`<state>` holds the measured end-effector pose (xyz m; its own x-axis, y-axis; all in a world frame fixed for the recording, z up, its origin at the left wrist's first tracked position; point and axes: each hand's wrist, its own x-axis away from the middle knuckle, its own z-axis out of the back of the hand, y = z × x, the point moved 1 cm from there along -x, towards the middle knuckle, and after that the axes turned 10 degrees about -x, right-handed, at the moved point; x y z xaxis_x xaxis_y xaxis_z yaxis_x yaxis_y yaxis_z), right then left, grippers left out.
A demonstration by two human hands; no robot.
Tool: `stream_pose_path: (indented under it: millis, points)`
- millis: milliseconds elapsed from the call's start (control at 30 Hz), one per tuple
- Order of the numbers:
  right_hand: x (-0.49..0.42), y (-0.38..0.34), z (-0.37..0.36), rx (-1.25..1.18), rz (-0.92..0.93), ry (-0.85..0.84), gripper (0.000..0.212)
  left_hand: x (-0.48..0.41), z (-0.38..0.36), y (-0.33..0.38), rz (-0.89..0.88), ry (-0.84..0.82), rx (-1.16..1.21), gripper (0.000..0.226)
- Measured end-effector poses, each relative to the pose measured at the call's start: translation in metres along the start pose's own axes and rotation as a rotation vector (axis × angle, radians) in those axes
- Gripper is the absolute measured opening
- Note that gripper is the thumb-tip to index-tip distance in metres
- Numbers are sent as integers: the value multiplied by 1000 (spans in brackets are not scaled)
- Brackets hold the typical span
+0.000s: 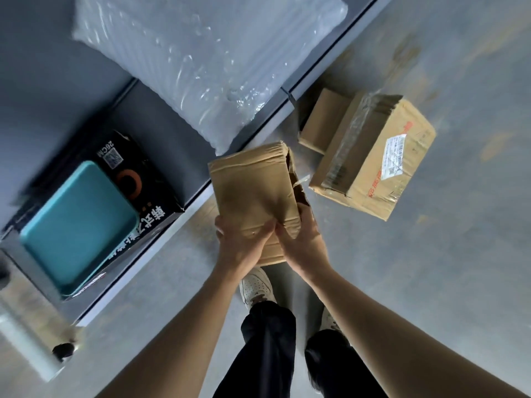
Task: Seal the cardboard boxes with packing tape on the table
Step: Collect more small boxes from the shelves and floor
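Observation:
A creased brown cardboard box (254, 185) is held in the air beside the table edge, above the floor. My left hand (241, 242) grips its near end from the left, thumb across the top face. My right hand (301, 239) grips the near right corner, fingers curled round the edge. The box's right side looks torn open. On the floor to the right lie a taped cardboard box with a shipping label (376, 159) and a smaller box (321, 122) behind it.
The grey table (161, 122) runs along the left with a bundle of bubble wrap (207, 61), a black product box showing a teal pan (86, 214), and a roll of clear film (26, 346) at the near corner. My legs and shoes stand below.

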<state>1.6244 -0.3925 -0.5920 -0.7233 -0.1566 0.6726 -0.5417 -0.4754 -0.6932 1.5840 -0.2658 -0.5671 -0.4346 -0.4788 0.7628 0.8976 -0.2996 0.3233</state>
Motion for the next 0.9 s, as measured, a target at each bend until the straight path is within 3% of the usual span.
stream_pose_path:
  millis: [133,200,333,533,667,700,767,800,900]
  points:
    - [44,-44,22,-6,115,82,48,53,29,41,99,8,33,146]
    - [68,-65,30,-11,185,116,45,78,41,61,120,40,24,153]
    - [121,-109,49,-4,378,168,33,129,67,89,95,87,59,156]
    - [193,-155,91,-19,468,153,20,206,104,118,-60,51,84,125]
    - [232,-188,119,-5,540,155,24,256,117,132,12,1,111,161]
    - [240,-197,126,10,564,146,23,269,122,136,-2,-22,161,156]
    - [255,-213,137,40,622,127,19,293,130,140,-22,-9,238,119]
    - [262,-221,142,64,650,118,18,303,134,141,-10,9,259,118]
    - [287,-244,153,160,725,102,19,330,147,144,21,35,410,146]
